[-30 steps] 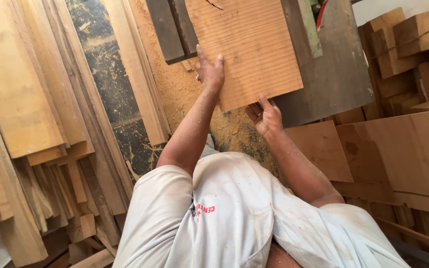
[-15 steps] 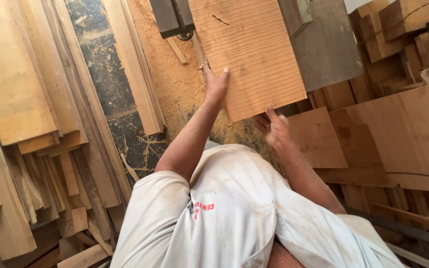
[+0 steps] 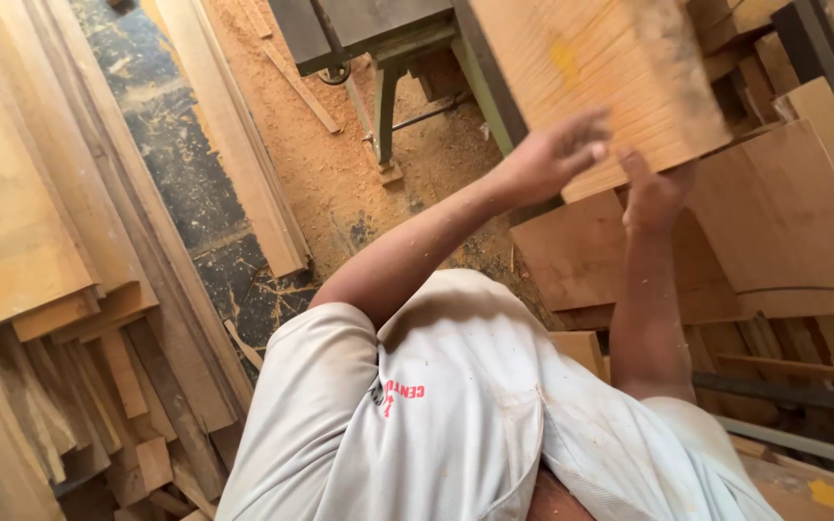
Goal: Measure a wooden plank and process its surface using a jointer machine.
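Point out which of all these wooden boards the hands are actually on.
The broad ribbed board at top centre, over the machine table: left hand and right hand press its near edge. The planks stacked at left lie untouched.
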